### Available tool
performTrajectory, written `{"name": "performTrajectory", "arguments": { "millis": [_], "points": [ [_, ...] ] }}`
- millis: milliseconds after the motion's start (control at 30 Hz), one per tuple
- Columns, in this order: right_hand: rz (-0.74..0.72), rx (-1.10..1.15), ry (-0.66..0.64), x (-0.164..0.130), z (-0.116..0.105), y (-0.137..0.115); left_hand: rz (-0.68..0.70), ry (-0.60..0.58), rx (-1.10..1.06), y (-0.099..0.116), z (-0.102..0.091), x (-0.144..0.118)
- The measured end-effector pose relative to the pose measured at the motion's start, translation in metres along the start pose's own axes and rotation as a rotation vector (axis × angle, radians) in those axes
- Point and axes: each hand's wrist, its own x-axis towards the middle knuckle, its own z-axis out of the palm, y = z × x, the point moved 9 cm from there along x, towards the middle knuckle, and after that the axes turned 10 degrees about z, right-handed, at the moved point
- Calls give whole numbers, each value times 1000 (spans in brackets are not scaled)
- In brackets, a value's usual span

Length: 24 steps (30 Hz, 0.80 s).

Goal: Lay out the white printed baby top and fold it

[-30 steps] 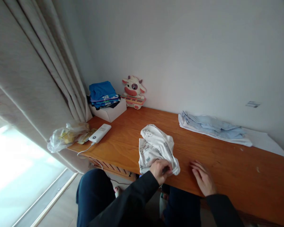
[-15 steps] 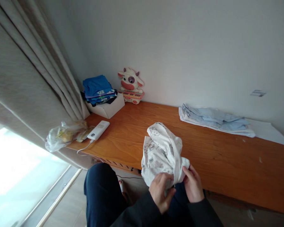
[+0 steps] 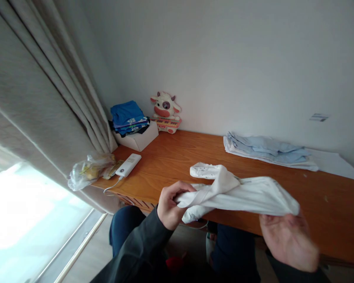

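A white printed garment, small like a child's top, is stretched sideways over the front edge of the wooden table. Its left end is bunched in my left hand, with the thumb on top and the fingers closed round the cloth. My right hand grips the far right corner from below, palm up and slightly blurred. One sleeve-like part sticks out on the far side, and another hangs on the near side. Much of the print is hidden, as plain white cloth faces me.
Folded blue clothes lie on a white box beside a cow toy keyboard. A power bank with a cable and a plastic bag sit at the table's left. Grey-blue folded cloth lies along the wall on the table.
My hands have moved apart, left hand leftward and right hand rightward. The garment has gone from a bunched bundle to a long stretched shape between them.
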Motion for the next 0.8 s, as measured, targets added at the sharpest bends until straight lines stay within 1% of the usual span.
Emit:
{"name": "performTrajectory", "arguments": {
  "millis": [33,67,100,133,167,233,300,367,400,467,500,567,600,633,700,767,800],
  "points": [
    [-71,-40,-14,-1,5,-25,0,-30,-69,17,4,18],
    [-143,-66,-40,1,13,-50,-1,-48,-132,29,8,36],
    [-208,-75,-80,6,23,-72,5,-56,-187,36,12,55],
    [-259,-63,-126,14,35,-90,11,-52,-228,39,14,73],
    [-297,-39,-177,27,48,-103,18,-36,-256,36,15,91],
    [-323,-10,-281,61,73,-118,13,27,-283,20,14,124],
    [-323,-42,-310,101,90,-120,-10,108,-293,-5,8,146],
    [-318,-139,-282,134,98,-116,-41,180,-282,-30,-3,155],
    [-311,-200,-278,145,101,-111,-60,206,-263,-43,-9,154],
    [-271,-313,-331,153,108,-92,-99,229,-181,-71,-24,140],
    [-233,-368,-386,152,110,-76,-116,230,-115,-85,-32,128],
    [-151,-529,-470,142,106,-32,-148,201,57,-116,-48,96],
    [-127,-641,-482,135,100,-5,-163,181,154,-131,-56,78],
    [-121,-770,-472,128,90,23,-179,160,247,-147,-63,58],
    [-174,-1020,-424,114,70,76,-188,138,374,-172,-76,20],
    [-255,-1194,-352,101,53,117,-194,150,399,-191,-86,-14],
    [-276,-1253,-311,99,45,131,-210,163,379,-200,-91,-27]
  ]
}}
